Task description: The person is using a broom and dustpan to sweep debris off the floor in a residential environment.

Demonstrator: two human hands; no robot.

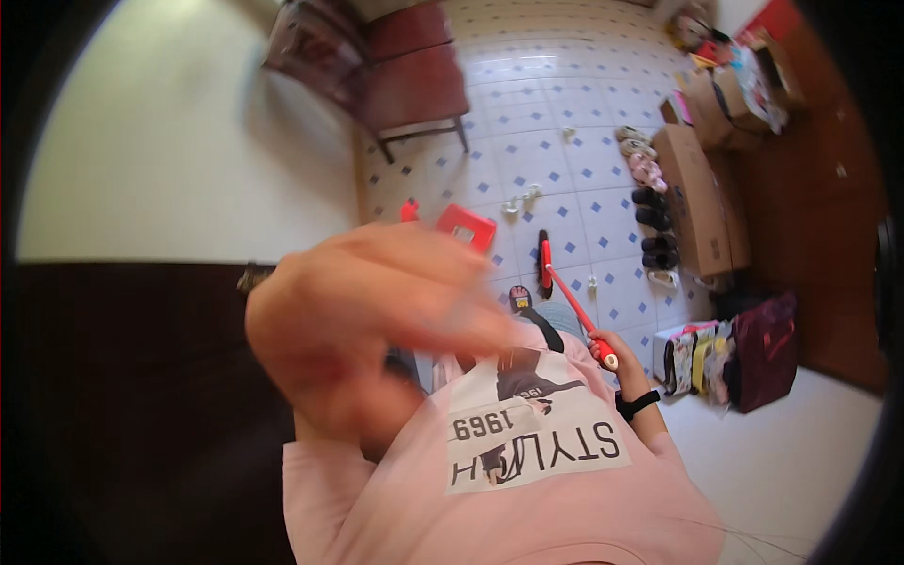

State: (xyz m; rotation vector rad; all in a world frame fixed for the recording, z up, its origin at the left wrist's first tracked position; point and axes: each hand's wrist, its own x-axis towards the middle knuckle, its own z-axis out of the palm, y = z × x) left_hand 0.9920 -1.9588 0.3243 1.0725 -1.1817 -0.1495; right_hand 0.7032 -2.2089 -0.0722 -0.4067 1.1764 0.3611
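Note:
My left hand is raised close to the camera and blurred, with its fingers bent and a gap between them and the thumb; no object shows in it. My right hand grips the upper end of the red handle of a broom, whose dark bristles are on the tiled floor near my sandalled foot. Left of the broom lies a red dustpan, partly hidden behind my left hand. Small crumpled white scraps are scattered on the floor, one of them to the right of the broom.
A dark red chair stands ahead on the left, by a pale wall. Along the right side are shoes, a long cardboard box, stacked bags and a maroon bag. A dark surface fills the lower left.

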